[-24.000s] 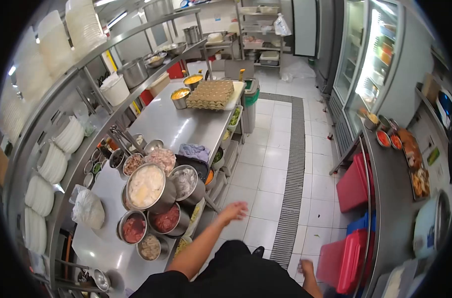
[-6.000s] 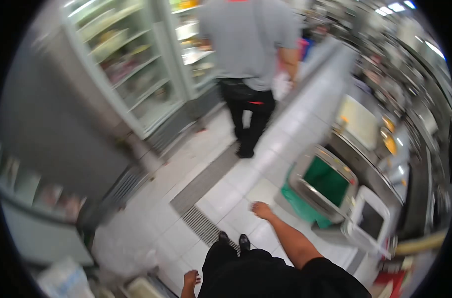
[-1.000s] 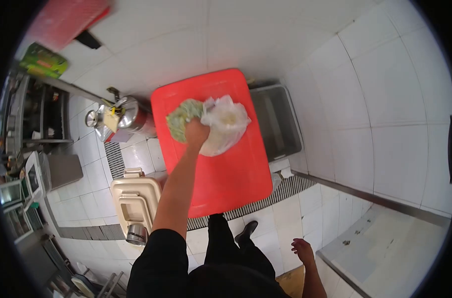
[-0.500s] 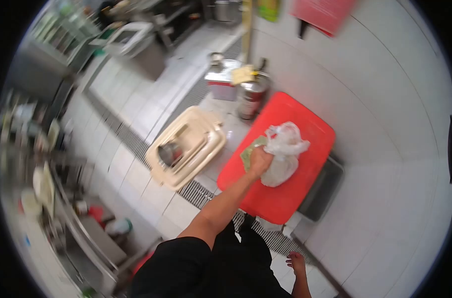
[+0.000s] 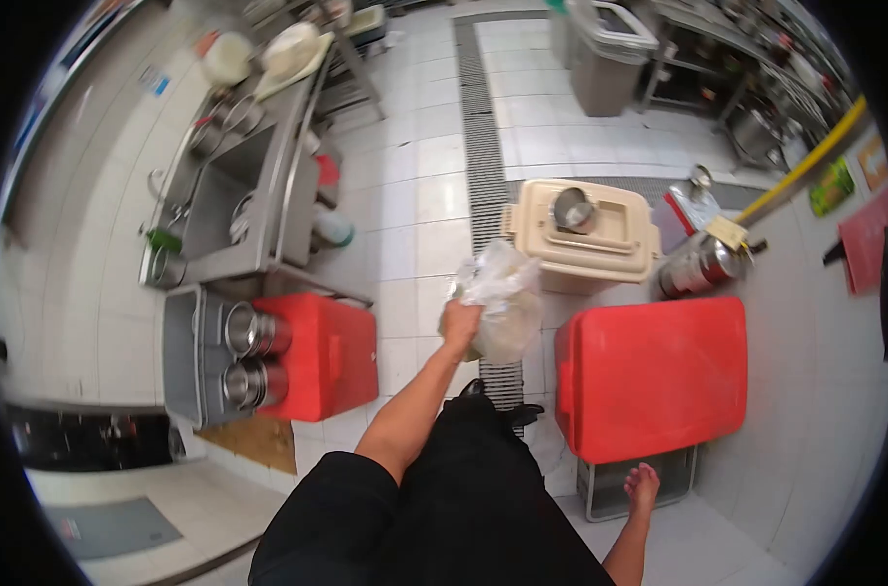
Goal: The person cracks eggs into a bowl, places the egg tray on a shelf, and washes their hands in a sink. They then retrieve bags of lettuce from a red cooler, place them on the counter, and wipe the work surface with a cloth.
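My left hand point(image 5: 460, 322) is closed around the gathered part of a clear plastic bag point(image 5: 510, 308) with something pale inside. A greenish edge shows beside the hand, mostly hidden, and I cannot make out what it is. The bag hangs above the tiled floor and drain grating, in front of a beige lidded bin point(image 5: 610, 256). Low on the right, my right hand point(image 5: 642, 485) hangs with loosely curled fingers and holds nothing visible. It is nearest to the front edge of a red lidded container point(image 5: 659, 381).
A metal cup point(image 5: 573, 210) rests on the beige lid. Beside it stands a fire extinguisher point(image 5: 702, 269). At left are a steel sink point(image 5: 219, 220), a grey tub point(image 5: 185, 356) and another red container point(image 5: 331, 356) with metal pots point(image 5: 253, 332). A drain grating point(image 5: 478, 127) runs along the floor.
My left hand has carried the bag off the red lid and out over the floor. The view has turned left, bringing the sink and second red container into sight. My right hand still hangs low.
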Action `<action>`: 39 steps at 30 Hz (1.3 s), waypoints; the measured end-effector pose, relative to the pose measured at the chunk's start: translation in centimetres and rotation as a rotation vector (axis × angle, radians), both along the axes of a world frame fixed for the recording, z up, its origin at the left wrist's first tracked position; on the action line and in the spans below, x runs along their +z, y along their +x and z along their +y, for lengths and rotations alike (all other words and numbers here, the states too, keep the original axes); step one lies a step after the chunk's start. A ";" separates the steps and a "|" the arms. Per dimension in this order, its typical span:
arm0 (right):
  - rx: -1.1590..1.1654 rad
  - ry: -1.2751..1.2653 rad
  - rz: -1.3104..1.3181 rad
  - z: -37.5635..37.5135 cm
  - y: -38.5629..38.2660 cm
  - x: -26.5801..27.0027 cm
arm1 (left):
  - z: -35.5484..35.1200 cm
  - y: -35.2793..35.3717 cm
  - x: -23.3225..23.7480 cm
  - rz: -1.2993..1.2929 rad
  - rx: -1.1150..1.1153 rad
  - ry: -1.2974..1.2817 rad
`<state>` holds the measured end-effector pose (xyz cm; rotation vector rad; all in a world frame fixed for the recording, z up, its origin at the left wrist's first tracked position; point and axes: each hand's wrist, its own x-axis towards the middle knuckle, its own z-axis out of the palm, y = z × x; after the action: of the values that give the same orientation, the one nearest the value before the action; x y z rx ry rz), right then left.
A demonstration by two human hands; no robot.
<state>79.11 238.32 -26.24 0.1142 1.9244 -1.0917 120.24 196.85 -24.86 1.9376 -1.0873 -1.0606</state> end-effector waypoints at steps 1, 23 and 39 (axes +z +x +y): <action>0.101 0.019 -0.043 -1.1 1.0 -0.5 | 0.7 4.2 -0.8 0.035 0.102 -0.032; 0.677 0.031 -0.039 -11.4 18.9 0.7 | 16.2 34.0 -1.1 0.298 0.712 -0.088; 0.134 0.230 -0.165 6.8 14.8 -2.1 | -0.5 2.1 4.9 0.460 -0.060 0.043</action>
<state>93.95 245.15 -28.34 0.1933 1.8738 -0.7470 122.39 196.34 -19.91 1.5856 -0.8701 -1.4808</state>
